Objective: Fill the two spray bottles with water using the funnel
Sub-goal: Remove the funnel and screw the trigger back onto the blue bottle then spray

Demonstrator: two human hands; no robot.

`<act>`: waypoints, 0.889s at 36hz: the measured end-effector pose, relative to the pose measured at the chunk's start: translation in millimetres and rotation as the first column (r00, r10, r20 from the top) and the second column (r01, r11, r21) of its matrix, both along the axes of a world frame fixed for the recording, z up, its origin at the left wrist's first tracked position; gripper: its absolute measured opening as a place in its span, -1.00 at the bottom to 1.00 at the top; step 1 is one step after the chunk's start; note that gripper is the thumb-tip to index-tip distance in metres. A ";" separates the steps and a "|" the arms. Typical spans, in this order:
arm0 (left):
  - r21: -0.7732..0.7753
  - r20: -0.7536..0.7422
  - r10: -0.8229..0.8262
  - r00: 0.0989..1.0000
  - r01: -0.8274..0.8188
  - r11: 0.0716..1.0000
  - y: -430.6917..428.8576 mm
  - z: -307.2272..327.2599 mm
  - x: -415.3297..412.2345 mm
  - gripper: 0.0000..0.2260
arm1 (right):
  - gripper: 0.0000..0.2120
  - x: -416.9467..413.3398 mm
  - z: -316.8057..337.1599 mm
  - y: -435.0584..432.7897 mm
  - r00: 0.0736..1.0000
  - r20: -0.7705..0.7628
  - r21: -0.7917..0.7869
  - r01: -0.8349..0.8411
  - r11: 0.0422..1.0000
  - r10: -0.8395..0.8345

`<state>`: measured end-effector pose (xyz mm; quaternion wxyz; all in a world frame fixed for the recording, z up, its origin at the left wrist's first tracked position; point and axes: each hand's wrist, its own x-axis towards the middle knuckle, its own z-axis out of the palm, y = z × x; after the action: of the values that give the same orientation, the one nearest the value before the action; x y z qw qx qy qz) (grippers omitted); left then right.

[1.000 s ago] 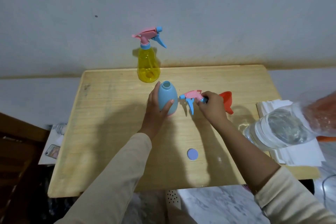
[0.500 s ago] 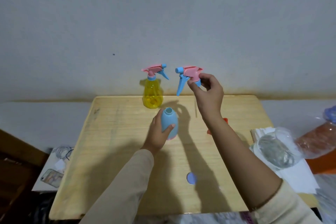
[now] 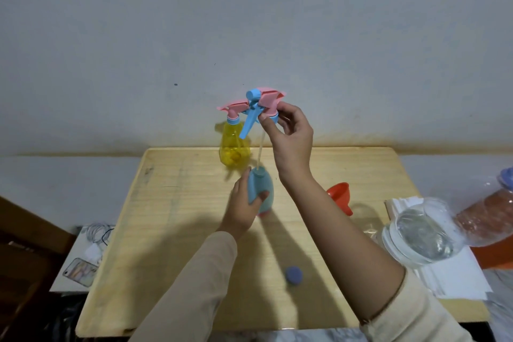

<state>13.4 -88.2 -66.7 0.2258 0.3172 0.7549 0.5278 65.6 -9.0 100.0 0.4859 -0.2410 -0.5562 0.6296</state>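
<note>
My left hand (image 3: 241, 211) grips the blue spray bottle (image 3: 263, 191), which stands upright in the middle of the wooden table (image 3: 172, 230). My right hand (image 3: 291, 136) holds the pink and blue spray head (image 3: 262, 104) high above it. The head's thin dip tube (image 3: 261, 153) hangs down with its tip at the bottle's open neck. The yellow spray bottle (image 3: 233, 147), with its own head on, stands at the table's far edge. The red funnel (image 3: 340, 197) lies on its side to the right of my right forearm.
A large clear water bottle (image 3: 424, 233) lies on a stack of white paper (image 3: 455, 275) at the table's right edge. A small blue cap (image 3: 293, 275) rests near the front. A phone (image 3: 80, 271) and cables lie on a low surface to the left.
My right hand lifted the spray head off the table, raised it over the blue bottle and brought its tube down to the neck. My left hand stayed on the bottle.
</note>
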 end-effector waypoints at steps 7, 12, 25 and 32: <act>0.073 -0.011 0.030 0.999 -0.029 0.997 -2.1 -4.2 3.3 -0.36 | -0.72 3.0 -38.8 1.4 0.996 0.064 0.023 -0.070 0.997 0.069; 0.065 0.055 0.137 0.989 -0.141 0.988 3.4 -16.7 9.7 -0.41 | -0.76 11.6 -77.5 6.4 0.978 0.181 -0.052 -0.097 0.994 0.105; 0.035 -0.006 0.232 0.973 -0.232 0.972 15.8 -51.4 16.1 -0.18 | -0.76 11.7 -118.4 21.8 0.896 0.371 0.036 -0.276 0.960 0.244; 0.009 -0.211 0.162 0.964 -0.164 0.986 14.5 -41.5 6.7 -0.10 | -0.63 8.8 -122.3 28.7 0.834 0.505 0.179 -0.354 0.918 0.223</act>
<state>20.1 -73.7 -108.2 0.1017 0.3074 0.8003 0.5046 74.4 19.6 -22.3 0.2610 -0.2330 -0.7672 0.5376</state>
